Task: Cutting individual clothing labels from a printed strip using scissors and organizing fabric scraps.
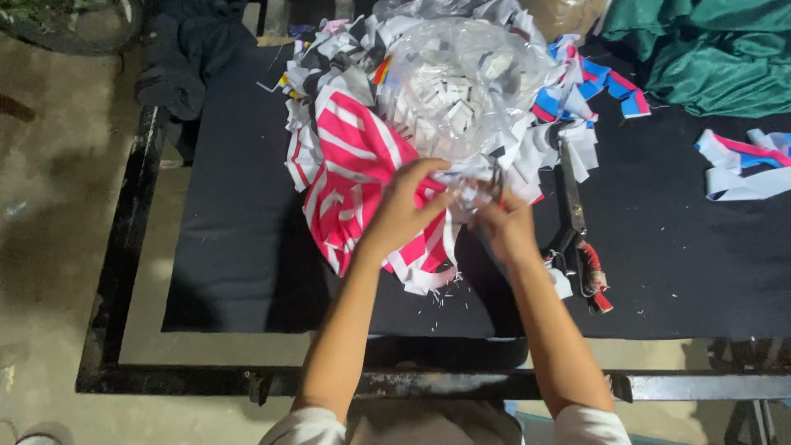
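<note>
1. At the near edge of the black-covered table (247,272), the left hand (401,206) and the right hand (504,224) met over a small white scrap (465,194), which lay just below the clear plastic bag of small white pieces (461,91).
2. The left hand was curled, its fingertips closed on the scrap's left edge; the right hand pinched the other side, though its fingers were blurred and how firm its hold was could not be told.
3. To my judgement, handling so small a piece went best with a fingertip pinch from both sides, wrists low over the cloth, and the piece kept taut so it did not slip back among the scraps.
4. Beneath the hands lay one pink and white striped fabric piece (350,177), touching the heap of mixed strips (560,107).
5. One pair of large scissors (574,222) rested just right of the right hand, its handles wrapped in red.
6. Counted: two hands, one bag, one pair of scissors, one green cloth (709,49) at the far right, and a separate bundle of blue, pink and white strips (746,165); the small white pieces in the bag were too many and too blurred to count.
</note>
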